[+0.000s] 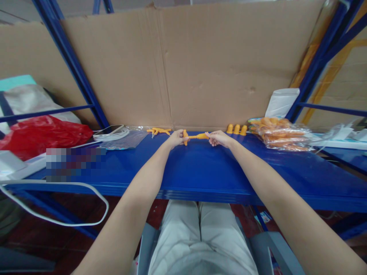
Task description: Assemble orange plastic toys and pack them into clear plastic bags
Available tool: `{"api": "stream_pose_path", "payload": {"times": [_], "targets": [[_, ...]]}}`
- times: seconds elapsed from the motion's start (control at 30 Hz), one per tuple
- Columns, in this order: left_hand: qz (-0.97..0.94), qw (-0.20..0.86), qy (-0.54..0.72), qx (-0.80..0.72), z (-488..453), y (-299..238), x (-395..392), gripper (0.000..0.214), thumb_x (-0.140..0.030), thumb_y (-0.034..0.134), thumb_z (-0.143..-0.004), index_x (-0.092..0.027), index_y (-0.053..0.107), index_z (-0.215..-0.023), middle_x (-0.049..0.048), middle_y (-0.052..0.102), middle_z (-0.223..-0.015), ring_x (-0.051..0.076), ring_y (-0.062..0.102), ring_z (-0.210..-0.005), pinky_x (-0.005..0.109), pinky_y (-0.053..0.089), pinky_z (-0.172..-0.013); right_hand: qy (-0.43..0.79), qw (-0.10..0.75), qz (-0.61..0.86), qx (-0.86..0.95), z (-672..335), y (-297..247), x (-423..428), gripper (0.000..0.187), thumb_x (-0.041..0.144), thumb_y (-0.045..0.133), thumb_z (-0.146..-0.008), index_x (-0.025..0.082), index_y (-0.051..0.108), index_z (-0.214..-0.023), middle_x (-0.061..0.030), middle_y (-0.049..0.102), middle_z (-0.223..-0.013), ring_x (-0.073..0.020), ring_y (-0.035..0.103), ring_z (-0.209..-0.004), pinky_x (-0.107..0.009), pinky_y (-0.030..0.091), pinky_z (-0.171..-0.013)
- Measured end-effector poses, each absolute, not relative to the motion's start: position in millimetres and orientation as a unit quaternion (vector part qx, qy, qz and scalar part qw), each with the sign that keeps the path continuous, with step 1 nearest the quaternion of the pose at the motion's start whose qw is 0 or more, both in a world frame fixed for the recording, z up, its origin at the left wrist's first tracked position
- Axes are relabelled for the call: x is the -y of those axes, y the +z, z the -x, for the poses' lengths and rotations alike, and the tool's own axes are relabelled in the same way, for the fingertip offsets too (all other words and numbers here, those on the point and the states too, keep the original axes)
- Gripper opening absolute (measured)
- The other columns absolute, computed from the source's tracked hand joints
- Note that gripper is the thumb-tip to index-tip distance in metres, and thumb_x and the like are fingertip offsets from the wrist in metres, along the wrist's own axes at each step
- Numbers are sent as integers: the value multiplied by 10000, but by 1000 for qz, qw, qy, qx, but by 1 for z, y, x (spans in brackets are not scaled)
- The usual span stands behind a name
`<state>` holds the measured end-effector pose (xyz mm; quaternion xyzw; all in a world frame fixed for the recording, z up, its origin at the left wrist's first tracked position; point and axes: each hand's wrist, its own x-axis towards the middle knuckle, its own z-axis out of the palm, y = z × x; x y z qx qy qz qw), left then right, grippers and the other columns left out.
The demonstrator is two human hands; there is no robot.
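Observation:
An orange plastic piece with a crossbar at one end and a ridged, screw-like shaft (197,136) is stretched level between my hands above the blue shelf top. My left hand (177,139) is closed round its crossbar end. At the other end, the fingertips of my right hand (218,138) pinch the tip. Left of my left hand lie several similar orange pieces (158,131) with small metal-looking bits. Three orange cups (236,129) stand in a row beyond my right hand.
Clear bags of orange parts (282,133) lie at the right. On the left are a phone (109,130) with a coiled white cable, a flat plastic bag (129,138) and a red bag (46,135). A cardboard wall (206,68) closes the back; blue posts stand at both sides.

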<state>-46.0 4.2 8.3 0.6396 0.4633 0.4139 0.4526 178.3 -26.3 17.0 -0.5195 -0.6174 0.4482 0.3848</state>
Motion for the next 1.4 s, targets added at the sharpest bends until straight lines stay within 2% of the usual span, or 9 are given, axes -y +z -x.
{"api": "stream_pose_path", "payload": {"times": [0.13, 0.27, 0.43, 0.67, 0.87, 1.0, 1.13, 1.4], "targets": [[-637, 455, 417, -462, 44, 10, 0, 227, 10, 641, -777, -153, 512, -868, -24, 645, -719, 111, 678, -717, 318, 554, -778, 462, 392, 521, 601, -177, 17, 26, 299, 377, 608, -890, 141, 576, -710, 3, 581, -512, -48, 494, -391, -143, 352, -361], [-630, 455, 425, -465, 41, 12, 4, 209, 34, 601, -798, -145, 503, -845, -31, 630, -698, 95, 661, -672, 312, 553, -759, 480, 399, 516, 587, -179, 16, 25, 201, 329, 568, -923, 142, 635, -893, -46, 686, -741, -53, 542, -464, -149, 423, -412], [-633, 454, 421, -464, 41, 12, 3, 225, 33, 626, -778, -148, 510, -845, -26, 638, -718, 104, 668, -696, 312, 549, -766, 488, 410, 483, 600, -184, 15, 23, 121, 206, 621, -883, 158, 666, -985, -55, 699, -881, -56, 576, -542, -152, 489, -493], [-632, 460, 419, -462, 43, 10, 0, 231, 19, 645, -770, -150, 521, -866, -21, 648, -745, 109, 675, -721, 317, 545, -777, 477, 415, 467, 618, -188, 12, 15, 158, 104, 676, -808, 145, 701, -958, -57, 723, -878, -71, 613, -596, -155, 519, -544], [-631, 468, 422, -451, 46, 9, -1, 242, 16, 663, -755, -152, 513, -842, -25, 640, -705, 122, 680, -725, 322, 541, -771, 432, 426, 466, 644, -185, 12, 12, 51, 146, 683, -817, 119, 719, -839, -44, 725, -750, -49, 580, -519, -136, 459, -500], [-631, 464, 428, -451, 45, 9, -2, 231, 29, 640, -766, -149, 506, -828, -28, 640, -692, 112, 674, -693, 308, 539, -751, 422, 426, 477, 643, -181, 14, 15, 227, 276, 674, -848, 98, 690, -707, -47, 679, -595, -55, 555, -471, -148, 433, -482], [-634, 461, 429, -449, 44, 9, -1, 232, 33, 637, -765, -149, 505, -820, -34, 636, -679, 106, 670, -670, 293, 537, -733, 450, 416, 498, 614, -176, 16, 20, 358, 344, 614, -890, 97, 625, -632, -63, 640, -524, -61, 524, -404, -158, 390, -404], [-642, 457, 413, -456, 48, 9, -2, 226, 7, 657, -761, -156, 511, -818, -28, 645, -681, 123, 682, -701, 316, 541, -757, 490, 403, 520, 572, -168, 20, 24, 406, 383, 514, -943, 112, 573, -646, -40, 576, -458, -63, 464, -344, -159, 359, -347]]}}
